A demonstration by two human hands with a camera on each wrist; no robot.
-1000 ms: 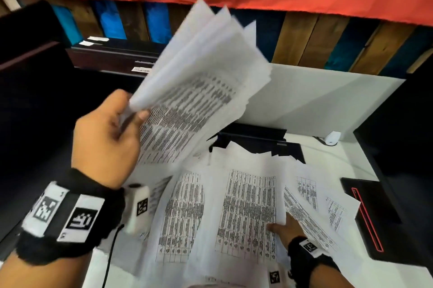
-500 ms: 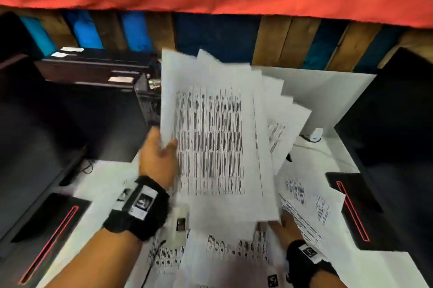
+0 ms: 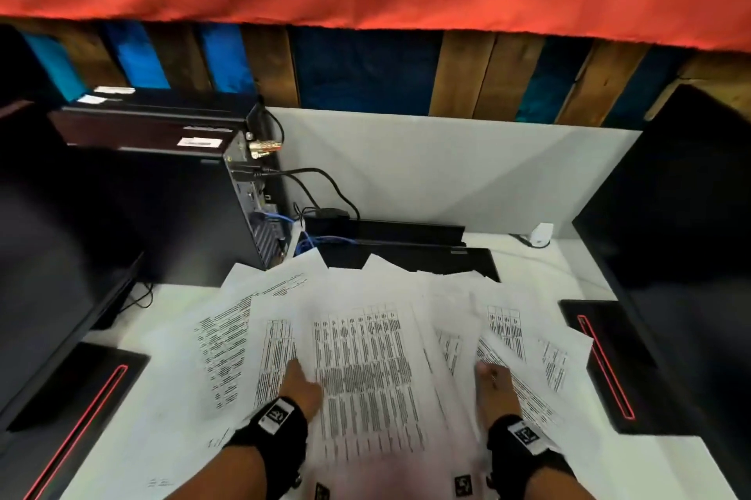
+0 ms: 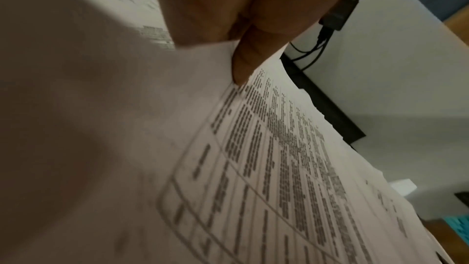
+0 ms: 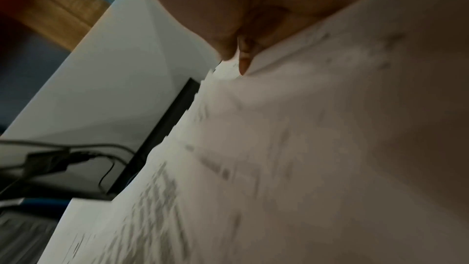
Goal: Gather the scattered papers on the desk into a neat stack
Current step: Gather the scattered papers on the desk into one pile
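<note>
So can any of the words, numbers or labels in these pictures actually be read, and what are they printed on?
No text here reads clearly.
Papers: tables of printed rows, too blurred to read in any view.
White stickers on the computer case: too small to read.
Wristband of the left hand: a black-and-white square marker, a pattern rather than words.
Wristband of the right hand: the same kind of marker, no legible text.

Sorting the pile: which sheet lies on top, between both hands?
The central sheet with the dense full-page table; its edges overlap the sheets to either side.
</note>
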